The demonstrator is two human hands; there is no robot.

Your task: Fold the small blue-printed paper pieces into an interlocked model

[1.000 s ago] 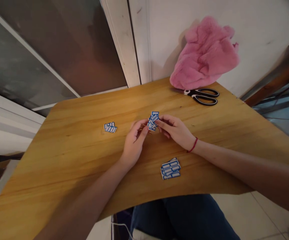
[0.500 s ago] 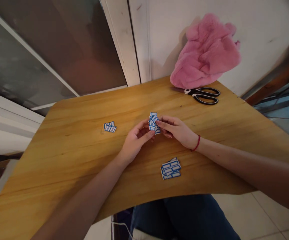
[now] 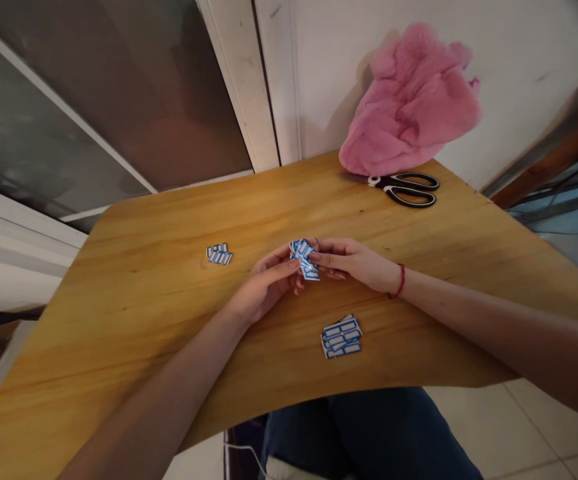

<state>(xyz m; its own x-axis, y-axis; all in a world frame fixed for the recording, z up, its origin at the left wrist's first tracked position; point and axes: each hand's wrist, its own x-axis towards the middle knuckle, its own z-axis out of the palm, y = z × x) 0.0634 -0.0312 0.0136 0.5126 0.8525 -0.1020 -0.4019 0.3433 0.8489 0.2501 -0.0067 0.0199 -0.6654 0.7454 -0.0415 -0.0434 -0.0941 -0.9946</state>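
Several blue-and-white label pieces (image 3: 306, 259) are bunched together above the middle of the table. My left hand (image 3: 267, 280) is closed on their left side, its thumb lying over the front. From the right, my right hand (image 3: 356, 263) pinches the same bunch between thumb and fingers; a red string circles that wrist. Parts of the pieces are hidden behind my fingers. Nearer to me lies a loose pile of similar labels (image 3: 342, 337). To the left of my hands is a smaller group of labels (image 3: 219, 253).
Black-handled scissors (image 3: 403, 189) lie at the back right of the wooden table (image 3: 169, 313). Behind them a fluffy pink cloth (image 3: 413, 107) leans against the white wall (image 3: 523, 87). A glass panel door (image 3: 133, 87) borders the table's far left.
The bunch of labels has tilted the other way and shifted slightly left and down in my hands. My left hand has moved slightly left. Both piles on the table have stayed put.
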